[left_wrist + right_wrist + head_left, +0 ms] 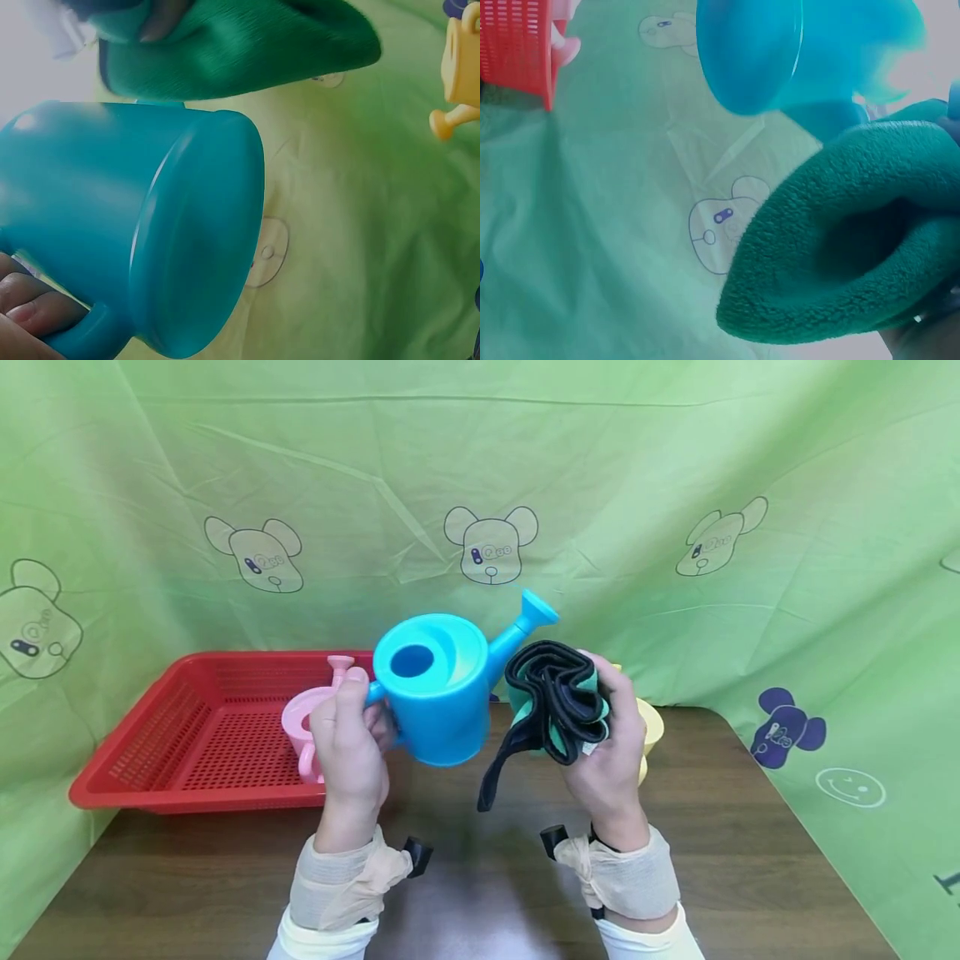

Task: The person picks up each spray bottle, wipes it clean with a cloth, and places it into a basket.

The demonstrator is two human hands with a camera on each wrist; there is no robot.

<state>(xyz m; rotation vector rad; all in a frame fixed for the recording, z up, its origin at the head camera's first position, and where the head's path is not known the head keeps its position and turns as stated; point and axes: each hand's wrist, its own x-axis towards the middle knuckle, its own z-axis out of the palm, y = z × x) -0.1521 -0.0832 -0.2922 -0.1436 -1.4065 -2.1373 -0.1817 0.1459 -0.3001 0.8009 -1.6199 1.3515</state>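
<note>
My left hand [347, 747] grips the handle of a blue toy watering can [442, 718], holding it upright above the table. The can's spout points up to the right, with a round hole in its lid. Bunched in my right hand [617, 747] is a green fleecy cloth [802, 247] with black edging, one black-edged end hanging down. The cloth sits right beside the can, near its spout. In the left wrist view, the can's base [206, 240] and the cloth's green side [247, 52] show close together. The right fingers are partly hidden behind the cloth.
A red plastic basket [225, 802] stands at the left on the brown wooden table [480, 893], with a pink watering can [302, 714] inside. Behind my right hand is a yellow watering can [651, 727], mostly hidden. A green printed curtain [600, 460] hangs behind.
</note>
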